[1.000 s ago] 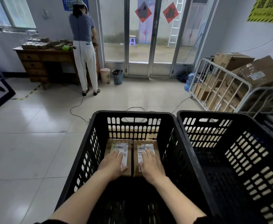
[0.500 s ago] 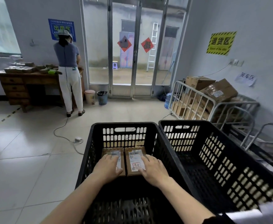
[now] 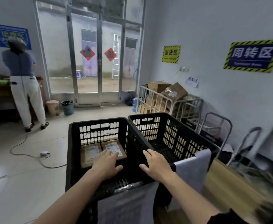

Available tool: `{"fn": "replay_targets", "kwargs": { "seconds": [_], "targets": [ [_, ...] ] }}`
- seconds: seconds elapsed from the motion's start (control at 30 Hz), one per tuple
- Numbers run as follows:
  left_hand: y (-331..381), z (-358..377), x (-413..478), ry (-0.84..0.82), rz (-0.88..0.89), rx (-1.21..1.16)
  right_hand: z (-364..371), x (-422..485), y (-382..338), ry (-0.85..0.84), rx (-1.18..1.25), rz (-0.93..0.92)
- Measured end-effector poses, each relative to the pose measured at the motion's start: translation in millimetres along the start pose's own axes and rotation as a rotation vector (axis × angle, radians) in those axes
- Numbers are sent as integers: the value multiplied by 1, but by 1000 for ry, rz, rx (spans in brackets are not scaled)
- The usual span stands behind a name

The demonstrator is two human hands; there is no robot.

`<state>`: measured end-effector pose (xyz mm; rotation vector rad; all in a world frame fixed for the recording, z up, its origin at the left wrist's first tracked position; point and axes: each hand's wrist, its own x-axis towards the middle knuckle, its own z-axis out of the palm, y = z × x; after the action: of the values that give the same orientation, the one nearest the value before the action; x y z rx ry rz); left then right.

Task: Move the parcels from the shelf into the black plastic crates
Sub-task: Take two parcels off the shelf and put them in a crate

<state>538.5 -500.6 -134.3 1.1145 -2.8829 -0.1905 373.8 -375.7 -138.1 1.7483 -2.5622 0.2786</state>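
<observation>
Two parcels (image 3: 102, 151) lie flat in the left crate (image 3: 98, 139) (the right crate (image 3: 173, 136) looks empty). Left hand (image 3: 107, 165) and right hand (image 3: 156, 165) are spread, holding nothing; I judge the next move is fetching more from the shelf.

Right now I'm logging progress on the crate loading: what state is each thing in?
Left crate: holds two parcels, mostly unfilled.
Left parcel: flat, label up.
Right parcel: flat, label up, beside the left one.
Right crate: no parcels visible inside.
Left hand: open, over the parcels.
Right hand: open, holding nothing.
</observation>
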Motion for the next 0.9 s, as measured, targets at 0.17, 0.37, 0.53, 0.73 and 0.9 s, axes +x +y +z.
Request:
{"fn": "replay_targets", "kwargs": {
  "seconds": [0.17, 0.37, 0.53, 0.73, 0.9],
  "targets": [
    [51, -3, -16, 22, 128, -36, -21, -57, 31, 2, -10, 109],
    [128, -7, -27, 36, 294, 2, -48, -121, 81, 29, -60, 254],
    [199, -7, -38, 35, 408, 31, -65, -179, 126, 58, -60, 398],
    [301, -2, -61, 23, 535, 31, -93, -266, 189, 79, -63, 525],
    [385, 4, -88, 22, 622, -6, -122, -341, 240, 120, -73, 586]
  ]
}}
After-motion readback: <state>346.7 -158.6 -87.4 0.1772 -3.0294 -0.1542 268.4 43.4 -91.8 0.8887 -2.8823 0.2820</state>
